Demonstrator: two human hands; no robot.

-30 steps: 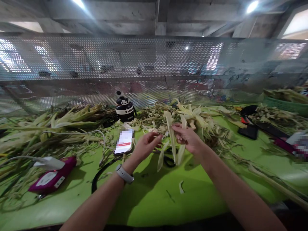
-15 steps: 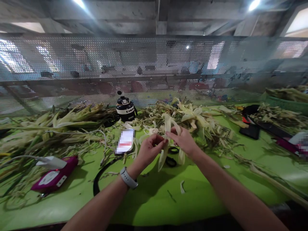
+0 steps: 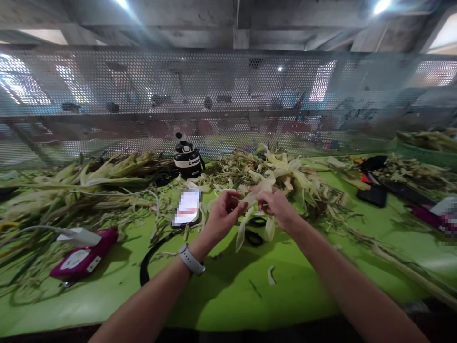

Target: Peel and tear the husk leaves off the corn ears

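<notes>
Both hands are raised over the green table, with a pale corn husk strip [image 3: 253,194] stretched between them. My left hand [image 3: 225,209], with a light watch on its wrist, pinches the strip's left end between thumb and fingertips. Curled fingers of my right hand [image 3: 276,206] grip the strip farther along. Loose husk ends hang beneath the hands. Black-handled scissors [image 3: 254,237] lie on the table just below, partly covered by the husk; their blades are hidden. Behind the right hand spreads a pile of dried corn husks [image 3: 289,167].
A lit phone [image 3: 187,207] lies left of the hands, a black bottle [image 3: 187,161] behind it. A magenta power strip [image 3: 84,257] with a white charger and cable sits at left, near more husks [image 3: 103,178]. A green basket [image 3: 424,155] stands far right. A perforated screen [image 3: 214,85] borders the back.
The husk strip, upright between the hands before, now slants across toward the upper right. My right hand has turned and its fingers have curled around it. The left hand has barely moved.
</notes>
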